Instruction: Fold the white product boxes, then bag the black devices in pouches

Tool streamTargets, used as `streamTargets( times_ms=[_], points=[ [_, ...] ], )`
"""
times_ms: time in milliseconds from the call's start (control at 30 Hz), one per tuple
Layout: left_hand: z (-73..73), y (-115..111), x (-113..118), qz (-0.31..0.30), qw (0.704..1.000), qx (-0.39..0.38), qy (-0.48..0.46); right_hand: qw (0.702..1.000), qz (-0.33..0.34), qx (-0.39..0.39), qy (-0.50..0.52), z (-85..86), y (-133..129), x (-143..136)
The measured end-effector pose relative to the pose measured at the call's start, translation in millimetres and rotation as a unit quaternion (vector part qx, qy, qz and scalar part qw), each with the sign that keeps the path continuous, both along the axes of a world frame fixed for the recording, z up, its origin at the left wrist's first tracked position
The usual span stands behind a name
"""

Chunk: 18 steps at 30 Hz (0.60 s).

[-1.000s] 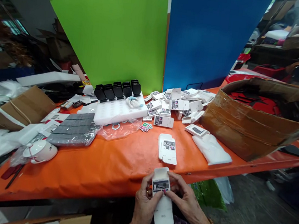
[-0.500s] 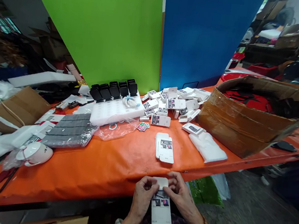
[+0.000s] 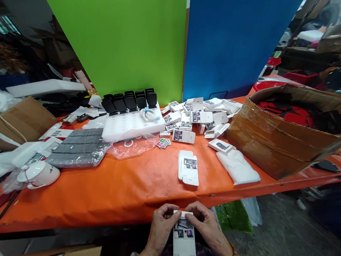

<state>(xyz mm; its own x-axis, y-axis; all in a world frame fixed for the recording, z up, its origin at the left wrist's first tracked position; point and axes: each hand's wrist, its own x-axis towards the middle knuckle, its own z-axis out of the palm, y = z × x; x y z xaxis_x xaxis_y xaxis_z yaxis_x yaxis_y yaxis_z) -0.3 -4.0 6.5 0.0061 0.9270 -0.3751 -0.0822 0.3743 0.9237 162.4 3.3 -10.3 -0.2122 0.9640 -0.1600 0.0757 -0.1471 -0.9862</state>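
Note:
A white printed cardboard box (image 3: 184, 246) rests over my lap, its top end between my two hands. My left hand (image 3: 160, 227) pinches the upper left corner with thumb and fingers. On the upper right corner, my right hand (image 3: 205, 224) is closed in the same way, thumb on the printed face. The top flap is folded over and shows only as a narrow strip between the thumbs. Just beyond my hands, a small stack of flat white printed boxes (image 3: 188, 168) lies on the orange table.
A heap of small white boxes (image 3: 186, 119) lies by the blue panel. Black parts (image 3: 130, 102) stand in a white foam block (image 3: 133, 126). To the right is a large cardboard carton (image 3: 258, 142) beside a white foam pouch (image 3: 240, 167). A white mug (image 3: 40, 174) lies at left.
The top flap of the box stood up before; now it is bent down under my thumbs. Both hands have drawn closer together at that end.

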Motion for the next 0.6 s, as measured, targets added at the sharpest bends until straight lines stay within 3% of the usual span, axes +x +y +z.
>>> streamTargets(
  times_ms=[200, 467, 600],
  points=[
    [4.5, 5.8, 0.7, 0.0, 1.0, -0.007, 0.002, 0.995, 0.006, -0.068, 0.079, 6.1, 3.6, -3.2],
    [-15.5, -4.7, -11.1, -0.05, 0.998, -0.025, 0.031, 0.998, 0.046, -0.032, 0.023, 1.0, -16.6, -3.7],
    [-19.0, -1.9, -8.3, -0.071, 0.997, -0.019, 0.025, 0.996, 0.076, -0.042, 0.001, 3.0, -12.8, 1.1]
  ],
)
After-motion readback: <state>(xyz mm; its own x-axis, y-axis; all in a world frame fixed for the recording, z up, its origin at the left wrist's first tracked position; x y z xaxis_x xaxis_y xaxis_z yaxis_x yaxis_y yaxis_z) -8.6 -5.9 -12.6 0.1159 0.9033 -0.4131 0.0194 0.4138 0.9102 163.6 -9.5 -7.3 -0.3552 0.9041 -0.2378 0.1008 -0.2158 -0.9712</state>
